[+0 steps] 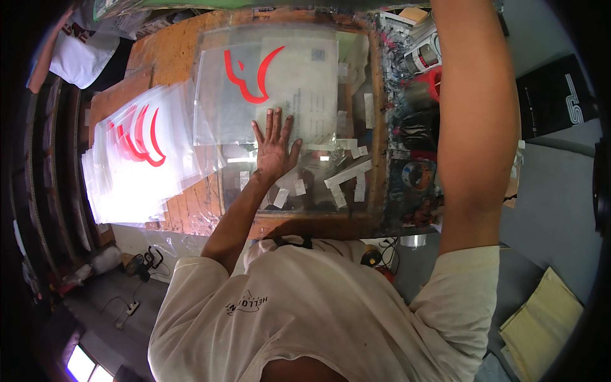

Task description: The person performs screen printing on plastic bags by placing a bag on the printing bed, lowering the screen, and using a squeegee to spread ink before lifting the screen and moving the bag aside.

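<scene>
My left hand (pixel 275 148) lies flat with its fingers spread. Its fingertips rest on the near edge of a clear plastic bag (pixel 289 76) printed with a red curved shape, and the palm is over the glass panel (pixel 305 200) beneath. Nothing is held in it. My right arm (pixel 476 127) reaches up and forward past the top edge, so the right hand is out of sight. To the left of the bag sits a fanned stack of similar printed plastic bags (pixel 127 184).
Pieces of pale tape (pixel 348 173) stick to the glass. Along the right lie stained cans and pots (pixel 422 57). A green-edged panel (pixel 191 5) spans the top. Another person in a white shirt (pixel 83 57) stands at far left, near dark shelving (pixel 57 184).
</scene>
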Available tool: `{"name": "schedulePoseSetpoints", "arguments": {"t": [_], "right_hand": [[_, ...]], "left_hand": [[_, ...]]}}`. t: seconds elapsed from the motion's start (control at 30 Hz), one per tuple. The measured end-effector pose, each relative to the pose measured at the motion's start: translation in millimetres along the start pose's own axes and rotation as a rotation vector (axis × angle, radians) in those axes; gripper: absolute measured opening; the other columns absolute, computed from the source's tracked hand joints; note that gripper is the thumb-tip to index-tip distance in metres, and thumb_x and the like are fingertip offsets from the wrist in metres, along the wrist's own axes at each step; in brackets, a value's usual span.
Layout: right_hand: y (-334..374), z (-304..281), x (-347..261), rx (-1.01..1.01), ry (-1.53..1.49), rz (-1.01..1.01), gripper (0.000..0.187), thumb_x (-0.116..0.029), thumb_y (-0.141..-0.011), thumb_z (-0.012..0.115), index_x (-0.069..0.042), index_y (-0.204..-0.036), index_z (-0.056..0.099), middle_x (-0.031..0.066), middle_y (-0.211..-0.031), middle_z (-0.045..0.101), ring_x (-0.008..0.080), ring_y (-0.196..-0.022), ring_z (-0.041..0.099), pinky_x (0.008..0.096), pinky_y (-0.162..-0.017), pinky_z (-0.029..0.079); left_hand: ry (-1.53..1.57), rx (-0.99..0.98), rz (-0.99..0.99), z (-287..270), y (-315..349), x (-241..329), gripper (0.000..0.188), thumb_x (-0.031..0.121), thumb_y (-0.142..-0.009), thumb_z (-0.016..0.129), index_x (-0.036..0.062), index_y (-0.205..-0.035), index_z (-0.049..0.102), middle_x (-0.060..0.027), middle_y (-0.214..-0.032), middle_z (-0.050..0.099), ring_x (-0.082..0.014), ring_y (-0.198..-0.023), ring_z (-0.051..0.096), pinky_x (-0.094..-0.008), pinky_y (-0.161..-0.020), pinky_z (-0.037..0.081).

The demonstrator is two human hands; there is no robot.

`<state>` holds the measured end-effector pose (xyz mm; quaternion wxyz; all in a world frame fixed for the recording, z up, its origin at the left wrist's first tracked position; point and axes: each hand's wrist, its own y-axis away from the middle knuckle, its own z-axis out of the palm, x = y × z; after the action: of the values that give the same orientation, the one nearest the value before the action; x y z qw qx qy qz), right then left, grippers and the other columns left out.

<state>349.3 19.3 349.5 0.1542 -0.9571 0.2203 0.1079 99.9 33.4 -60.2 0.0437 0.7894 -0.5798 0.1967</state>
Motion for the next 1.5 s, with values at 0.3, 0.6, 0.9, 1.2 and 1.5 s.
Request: {"name": "schedulePoseSetpoints", "arguments": {"t": [0.3,0.6,0.9,1.2,1.5], "right_hand": [[3,1,2,-0.023,-0.002,0.098,0.064,-0.060,-0.093,0.049,-0.006,-0.062,0.066,0.0038,-0.051,0.051,0.0147,-0.045,0.045,0.0377,-0.045,0.037],[173,148,-36,0.278,0.074,-0.094,0.046,-0.054,-0.086,0.064,-0.009,-0.077,0.057,0.0127,-0.072,0.062,0.0309,-0.064,0.062,0.0459,-0.061,0.046],[262,283,-12,-0.257,-0.164,0.158,0.047,-0.004,-0.076,0.064,-0.010,-0.122,0.060,0.0114,-0.110,0.066,0.0332,-0.103,0.061,0.0514,-0.089,0.042],[292,316,-34,-0.046,0.019,0.092,0.043,-0.006,-0.078,0.060,-0.010,-0.121,0.061,0.0125,-0.112,0.066,0.0278,-0.105,0.061,0.0522,-0.093,0.040],[148,344,54,-0.009,0.162,0.123,0.034,-0.005,-0.082,0.058,-0.012,-0.115,0.063,0.0107,-0.107,0.067,0.0285,-0.104,0.063,0.0542,-0.094,0.039]], "left_hand": [[0.052,0.030,0.014,-4,-3,3,0.063,0.033,-0.092,0.058,0.0034,-0.145,0.040,-0.0210,-0.159,0.018,-0.0376,-0.150,0.008,-0.0689,-0.113,0.004],[1.537,0.394,-0.428,-137,57,59,0.061,0.035,-0.093,0.062,0.0047,-0.142,0.043,-0.0146,-0.151,0.035,-0.0323,-0.139,0.036,-0.0496,-0.112,0.029],[1.868,0.128,-1.316,-53,90,24,0.047,0.040,-0.088,0.065,0.0107,-0.123,0.052,-0.0076,-0.113,0.046,-0.0232,-0.120,0.046,-0.0612,-0.103,0.028],[1.836,0.095,-1.327,-43,96,20,0.061,0.027,-0.093,0.047,-0.0047,-0.142,0.029,-0.0222,-0.145,0.033,-0.0341,-0.137,0.036,-0.0625,-0.109,0.029],[1.747,0.173,-1.388,-49,97,25,0.027,0.024,-0.095,0.043,0.0035,-0.110,0.052,-0.0166,-0.119,0.052,-0.0316,-0.118,0.051,-0.0569,-0.096,0.042]]}}
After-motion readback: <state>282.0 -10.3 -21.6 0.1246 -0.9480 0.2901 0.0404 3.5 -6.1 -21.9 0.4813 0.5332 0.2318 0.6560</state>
